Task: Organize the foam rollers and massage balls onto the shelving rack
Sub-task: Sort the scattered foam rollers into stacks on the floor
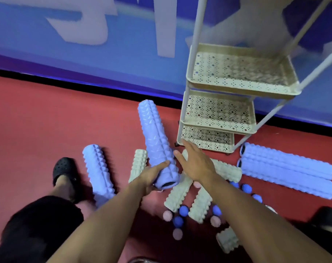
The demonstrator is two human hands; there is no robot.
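Left hand (pixel 151 174) has its fingers wrapped round the near end of a long blue roller (pixel 157 141), lifted just left of the rack (pixel 218 118). Right hand (pixel 194 164) is spread wide, holding nothing, near the rack's bottom shelf. I'd steady the far end with it, then lay the roller flat on a shelf.

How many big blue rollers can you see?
4: one held in the left hand, one by the shoe, two side by side right of the rack.
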